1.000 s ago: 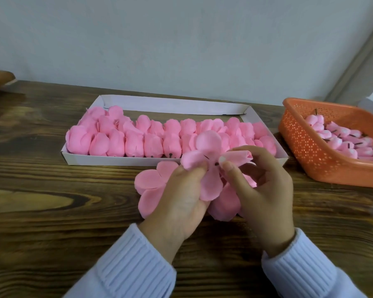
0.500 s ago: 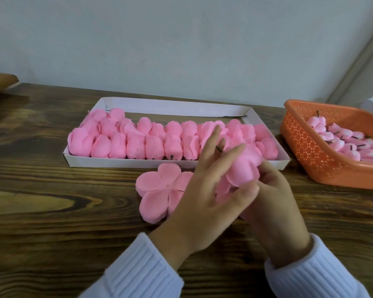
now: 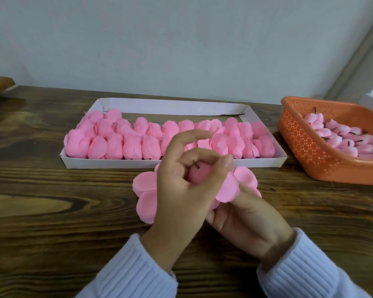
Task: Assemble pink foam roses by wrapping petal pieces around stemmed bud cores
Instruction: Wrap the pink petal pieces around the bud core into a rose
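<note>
At the centre of the dark wood-grain desk (image 3: 52,211), the left hand (image 3: 181,194) curls its fingers and thumb round a pink foam bud core (image 3: 197,176), whose short dark stem (image 3: 196,164) pokes up between the fingers; its index finger sticks out straight toward 12 o'clock. Loose lobes of a pink foam petal piece (image 3: 228,188) spread from under the core toward 3 o'clock. The right hand (image 3: 245,224) lies beneath those lobes, touching them, at 4 o'clock from the core; its fingertips are hidden, so I cannot tell whether it grips them. A second flat pink foam petal piece (image 3: 145,190) lies on the desk at 9 o'clock, partly under the left hand. At 12 o'clock sits a shallow white cardboard tray (image 3: 172,107) packed with rows of wrapped pink foam roses (image 3: 114,145). At 2 o'clock, well apart from the hands, stands an orange perforated plastic basket (image 3: 306,147) holding a heap of pale pink bud cores with dark stems (image 3: 340,138). Both wrists wear ribbed white sleeves (image 3: 134,272)
</note>
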`<state>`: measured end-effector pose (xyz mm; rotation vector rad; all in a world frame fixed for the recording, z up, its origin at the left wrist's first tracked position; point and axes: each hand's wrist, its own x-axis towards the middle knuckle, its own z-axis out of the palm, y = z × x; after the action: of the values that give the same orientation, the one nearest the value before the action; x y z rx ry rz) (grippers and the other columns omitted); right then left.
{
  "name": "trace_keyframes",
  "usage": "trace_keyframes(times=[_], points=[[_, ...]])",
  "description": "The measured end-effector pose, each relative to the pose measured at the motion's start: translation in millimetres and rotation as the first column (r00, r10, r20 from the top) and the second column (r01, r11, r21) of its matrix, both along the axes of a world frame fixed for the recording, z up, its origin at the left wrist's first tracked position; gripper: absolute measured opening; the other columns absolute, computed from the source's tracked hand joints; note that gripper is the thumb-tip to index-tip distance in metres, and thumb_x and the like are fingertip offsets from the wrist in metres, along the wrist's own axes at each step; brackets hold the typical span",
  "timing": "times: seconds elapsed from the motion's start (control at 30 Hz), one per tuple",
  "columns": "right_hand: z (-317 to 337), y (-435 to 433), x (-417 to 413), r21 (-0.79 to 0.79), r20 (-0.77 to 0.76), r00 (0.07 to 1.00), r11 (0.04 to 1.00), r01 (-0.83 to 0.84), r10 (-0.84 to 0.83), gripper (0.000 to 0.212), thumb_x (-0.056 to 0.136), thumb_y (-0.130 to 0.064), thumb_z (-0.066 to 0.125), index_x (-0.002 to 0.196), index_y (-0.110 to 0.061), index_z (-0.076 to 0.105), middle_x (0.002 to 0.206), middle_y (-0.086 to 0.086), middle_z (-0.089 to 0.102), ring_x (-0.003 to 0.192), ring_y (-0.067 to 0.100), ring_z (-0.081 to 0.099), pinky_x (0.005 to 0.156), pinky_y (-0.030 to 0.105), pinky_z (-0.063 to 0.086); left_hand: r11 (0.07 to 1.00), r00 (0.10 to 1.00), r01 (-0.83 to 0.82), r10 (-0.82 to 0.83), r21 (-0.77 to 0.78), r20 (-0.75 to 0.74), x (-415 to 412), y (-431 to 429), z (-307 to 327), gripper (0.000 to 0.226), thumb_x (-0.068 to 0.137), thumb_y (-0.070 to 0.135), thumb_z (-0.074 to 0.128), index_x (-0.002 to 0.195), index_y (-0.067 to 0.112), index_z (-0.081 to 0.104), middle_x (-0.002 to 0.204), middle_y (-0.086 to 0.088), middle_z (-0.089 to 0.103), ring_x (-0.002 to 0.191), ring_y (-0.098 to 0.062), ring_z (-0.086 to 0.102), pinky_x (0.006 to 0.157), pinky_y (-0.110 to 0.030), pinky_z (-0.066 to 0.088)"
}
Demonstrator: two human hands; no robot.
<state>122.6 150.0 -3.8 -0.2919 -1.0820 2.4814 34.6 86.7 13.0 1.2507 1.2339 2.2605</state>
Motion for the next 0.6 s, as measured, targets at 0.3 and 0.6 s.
trace_keyframes(times=[0.3, 0.6], points=[[4, 2, 1, 0.010, -0.063, 0.993, 0.995, -0.100, 0.100, 0.045, 0.078, -0.013, 0.077, 0.120, -0.012, 0.063, 0.116, 0.013, 0.066, 0.111, 0.025, 0.062, 0.097, 0.039, 0.050, 0.979, 0.992, 0.104, -0.115, -0.175, -0.057, 0, 3, -5, 0.044, 0.072, 0.006, 0.069, 0.109, 0.027, 0.059, 0.078, 0.006, 0.068, 0.080, -0.009, 0.067, 0.077, -0.021, 0.052], [13, 14, 12, 0.479, 0.047, 0.882, 0.786, 0.391, -0.468, 0.025, 0.089, 0.008, 0.053, 0.103, -0.010, 0.062, 0.089, 0.008, 0.071, 0.081, 0.022, 0.070, 0.067, 0.027, 0.055, 0.983, 0.997, -0.078, 0.079, -0.164, -0.002, -8, 6, -13, 0.039, 0.077, 0.013, 0.067, 0.100, 0.044, 0.057, 0.086, -0.005, 0.064, 0.079, -0.020, 0.067, 0.068, -0.029, 0.056]])
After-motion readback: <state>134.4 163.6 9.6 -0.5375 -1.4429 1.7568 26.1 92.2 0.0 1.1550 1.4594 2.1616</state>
